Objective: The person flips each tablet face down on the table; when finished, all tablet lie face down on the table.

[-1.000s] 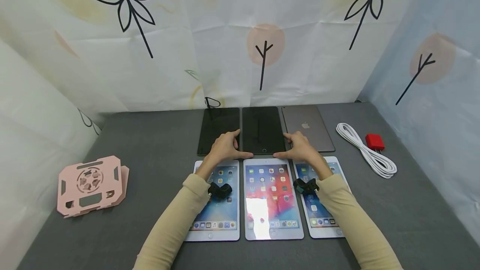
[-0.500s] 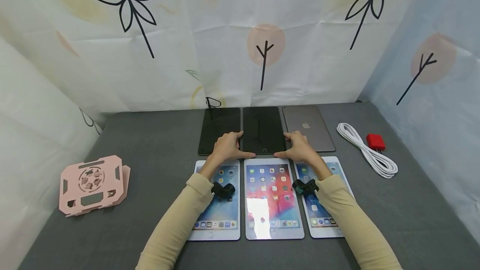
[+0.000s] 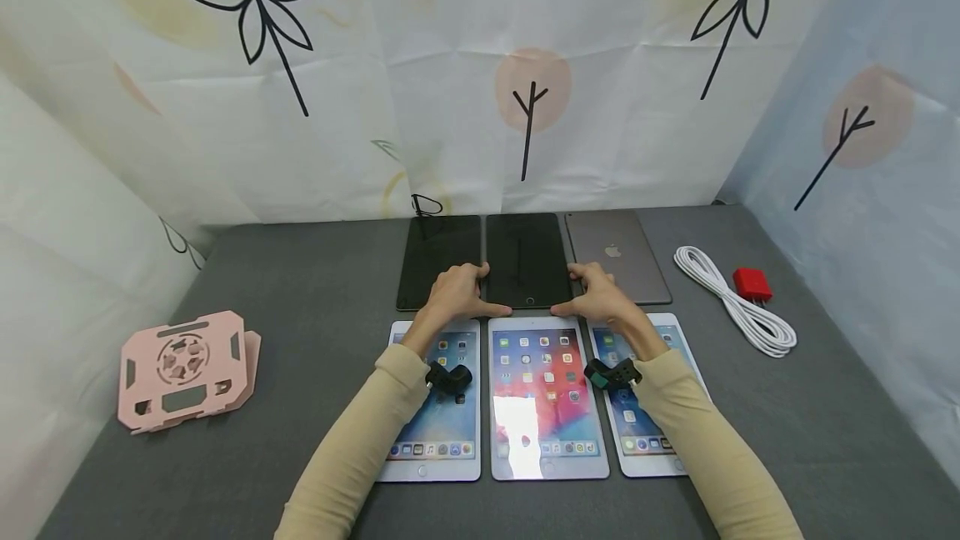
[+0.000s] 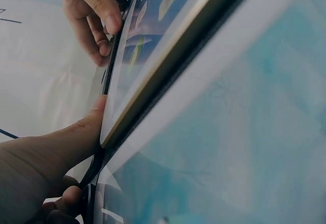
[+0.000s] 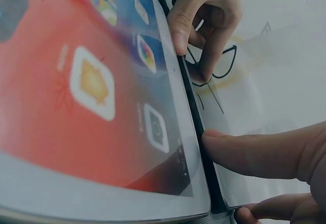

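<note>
Both hands hold the middle dark tablet by its near corners as it lies flat in the back row. The left hand has its thumb along the near edge and its fingers at the left side. On the right side, the right hand mirrors it. A dark tablet lies to the left and a grey tablet, back up, to the right. Just in front is a white tablet with a lit red and blue screen. The wrist views show both thumbs near the tablet edges.
Two more lit white tablets, left and right, lie partly under the forearms. A pink slotted stand sits at the left. A coiled white cable and a red charger lie at the right. Printed curtains enclose the grey table.
The left hand has shifted slightly to the right along the middle dark tablet's near edge. The right hand has barely moved, and the tablets look unmoved.
</note>
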Demonstrator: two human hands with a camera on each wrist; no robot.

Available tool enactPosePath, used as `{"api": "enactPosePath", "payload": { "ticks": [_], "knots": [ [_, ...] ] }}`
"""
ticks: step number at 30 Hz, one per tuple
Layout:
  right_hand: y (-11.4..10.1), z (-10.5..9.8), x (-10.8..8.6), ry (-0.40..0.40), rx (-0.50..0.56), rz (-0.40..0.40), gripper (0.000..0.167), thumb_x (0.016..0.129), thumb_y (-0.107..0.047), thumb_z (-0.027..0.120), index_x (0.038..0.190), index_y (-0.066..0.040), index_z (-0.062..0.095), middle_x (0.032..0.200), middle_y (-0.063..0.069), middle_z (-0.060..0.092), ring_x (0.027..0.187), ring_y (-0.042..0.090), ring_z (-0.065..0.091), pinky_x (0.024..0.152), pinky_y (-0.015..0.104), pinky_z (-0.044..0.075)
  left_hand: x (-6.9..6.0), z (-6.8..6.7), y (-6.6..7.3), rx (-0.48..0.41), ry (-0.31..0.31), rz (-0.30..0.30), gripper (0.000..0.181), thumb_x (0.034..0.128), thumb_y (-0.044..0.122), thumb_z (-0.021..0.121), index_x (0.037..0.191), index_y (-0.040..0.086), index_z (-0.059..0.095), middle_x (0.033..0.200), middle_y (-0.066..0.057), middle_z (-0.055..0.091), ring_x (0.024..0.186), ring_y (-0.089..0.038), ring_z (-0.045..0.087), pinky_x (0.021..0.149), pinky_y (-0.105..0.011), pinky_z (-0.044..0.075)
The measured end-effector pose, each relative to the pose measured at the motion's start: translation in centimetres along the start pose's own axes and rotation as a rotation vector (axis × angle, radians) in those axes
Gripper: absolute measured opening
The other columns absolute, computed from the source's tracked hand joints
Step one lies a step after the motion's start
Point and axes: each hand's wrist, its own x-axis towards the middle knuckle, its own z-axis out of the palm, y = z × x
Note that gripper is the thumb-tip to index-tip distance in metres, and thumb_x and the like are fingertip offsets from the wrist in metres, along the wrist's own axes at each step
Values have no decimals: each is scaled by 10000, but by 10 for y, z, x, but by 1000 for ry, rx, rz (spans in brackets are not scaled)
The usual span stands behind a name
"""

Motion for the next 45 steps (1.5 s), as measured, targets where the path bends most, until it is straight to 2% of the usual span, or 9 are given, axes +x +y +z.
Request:
{"api": "enactPosePath", "payload": {
  "ticks": [6,12,19,22,25,28,36,45],
  "knots": [
    [0,-1,0,-8,83,25,945,850,-149,798,1596,32,248,1579,286,255,1422,469,190,1182,657,274,1,-1,1,-8,-6,-10,962,744,506,892,1509,75,500,740,-11,546,637,-117,441,545,-225,305],
    [1,-1,0,-7,196,-18,958,861,-84,783,1613,26,200,1596,261,291,1404,422,280,1209,592,293,2,-1,3,-14,3,3,896,748,476,900,1460,50,561,835,-31,608,727,-137,513,619,-237,359],
    [1,-2,-3,-13,256,-79,917,884,-70,762,1613,2,209,1522,283,415,1370,448,422,1149,617,376,2,0,10,7,-4,19,837,767,459,892,1414,22,592,1028,-83,686,864,-175,580,746,-299,490],
    [1,-2,-4,1,266,-106,874,896,-56,749,1605,-4,241,1467,277,463,1312,446,499,1099,594,431,2,0,14,5,-12,18,851,781,442,886,1433,-2,567,1142,-127,691,958,-212,611,878,-367,547],
    [2,-3,-7,17,261,-108,849,911,-55,734,1604,-11,247,1460,269,453,1299,447,530,1051,559,470,2,2,17,-11,-18,16,867,790,429,882,1448,-22,542,1237,-165,675,1059,-253,629,987,-420,542],
    [3,-5,-9,21,264,-106,836,920,-51,722,1606,-15,245,1478,266,433,1323,455,517,1045,553,473,3,4,20,-30,-20,16,864,794,421,881,1444,-34,538,1290,-183,663,1153,-287,638,1039,-442,525],
    [1,-9,-17,30,260,-133,853,896,-42,739,1599,-6,256,1501,266,434,1348,468,489,1076,595,458,5,5,24,-118,-44,-2,891,796,359,891,1481,-45,489,1388,-203,642,1292,-325,613,1106,-451,487],
    [2,-16,-21,72,229,-164,844,891,10,729,1597,-7,266,1484,282,450,1315,474,520,1015,548,508,9,8,33,-172,-79,19,887,825,333,866,1502,-59,448,1371,-220,651,1302,-342,607,1112,-440,483]
  ]
}}
